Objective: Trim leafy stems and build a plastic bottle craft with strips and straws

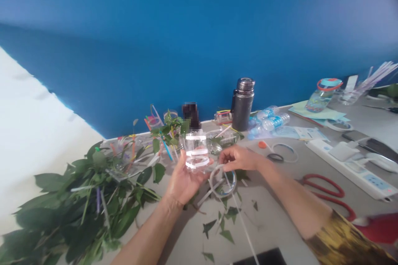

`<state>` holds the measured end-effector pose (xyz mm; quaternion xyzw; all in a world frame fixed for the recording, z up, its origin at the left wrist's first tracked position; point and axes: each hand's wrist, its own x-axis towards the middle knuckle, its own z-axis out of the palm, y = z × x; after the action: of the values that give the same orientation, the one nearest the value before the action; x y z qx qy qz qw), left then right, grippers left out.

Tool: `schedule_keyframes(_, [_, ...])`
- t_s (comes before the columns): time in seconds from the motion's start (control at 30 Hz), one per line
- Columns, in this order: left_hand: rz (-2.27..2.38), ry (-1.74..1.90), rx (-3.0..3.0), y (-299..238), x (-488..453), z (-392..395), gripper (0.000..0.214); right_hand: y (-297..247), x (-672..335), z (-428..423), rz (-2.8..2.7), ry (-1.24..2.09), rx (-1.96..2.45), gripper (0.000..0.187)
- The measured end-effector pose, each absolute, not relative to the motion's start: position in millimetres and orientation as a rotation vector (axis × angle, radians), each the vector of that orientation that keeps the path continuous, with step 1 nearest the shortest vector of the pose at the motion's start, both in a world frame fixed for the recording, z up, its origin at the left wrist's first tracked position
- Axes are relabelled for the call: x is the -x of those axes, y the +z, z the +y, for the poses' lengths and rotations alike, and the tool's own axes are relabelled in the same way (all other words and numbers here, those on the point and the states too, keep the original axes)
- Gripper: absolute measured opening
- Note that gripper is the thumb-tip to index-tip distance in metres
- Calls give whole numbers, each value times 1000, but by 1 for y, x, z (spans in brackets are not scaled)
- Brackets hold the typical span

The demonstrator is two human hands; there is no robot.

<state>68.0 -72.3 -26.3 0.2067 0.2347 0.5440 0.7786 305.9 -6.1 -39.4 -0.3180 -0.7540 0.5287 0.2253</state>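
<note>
My left hand (183,183) cradles a cut clear plastic bottle (195,152) banded with white strips, its fingers behind the lower part. Just right of it, my right hand (236,158) pinches the top of a looped white plastic strip (222,182). That loop hangs below the hand, and a long thin white strip (243,223) trails from it toward the near table edge. The pinched spot is partly hidden by my fingers. Cut leaf pieces (217,227) lie on the grey table (273,232) beneath my hands.
A large pile of leafy branches (77,211) lies to the left, beside clear containers holding colored straws (130,157). Farther back stand a dark steel flask (242,104) and plastic water bottles (270,121). Red-handled scissors (326,190) and a white power strip (351,169) lie right.
</note>
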Motion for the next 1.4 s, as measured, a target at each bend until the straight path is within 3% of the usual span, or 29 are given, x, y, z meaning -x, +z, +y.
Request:
schedule_keyframes(0.2, [531, 1187, -449, -29, -70, -71, 43, -22, -377, 19, -1719, 1213, 1231, 27])
schedule_keyframes(0.4, [508, 1162, -460, -30, -71, -72, 47, -37, -421, 38, -1568, 745, 1933, 11])
schedule_keyframes(0.77, [597, 1124, -394, -15, -72, -77, 53, -40, -416, 44, -1792, 585, 2256, 9])
schedule_keyframes(0.93, [600, 1150, -369, -13, -74, -77, 56, -33, -418, 36, -1748, 355, 2379, 24])
schedule_keyframes(1.07, [601, 1136, -364, -16, -74, -75, 59, -20, -409, 26, -1691, 183, 2288, 24])
schedule_keyframes(1.17, [603, 1112, -393, -18, -74, -74, 61, -12, -377, 13, -1658, 315, 1854, 21])
schedule_keyframes(1.3, [604, 1094, -408, -20, -75, -75, 58, -15, -311, -17, -1697, 1227, 1063, 36])
schedule_keyframes(1.4, [627, 1120, -420, -23, -77, -74, 57, -19, -274, -38, -1742, 1552, 725, 46])
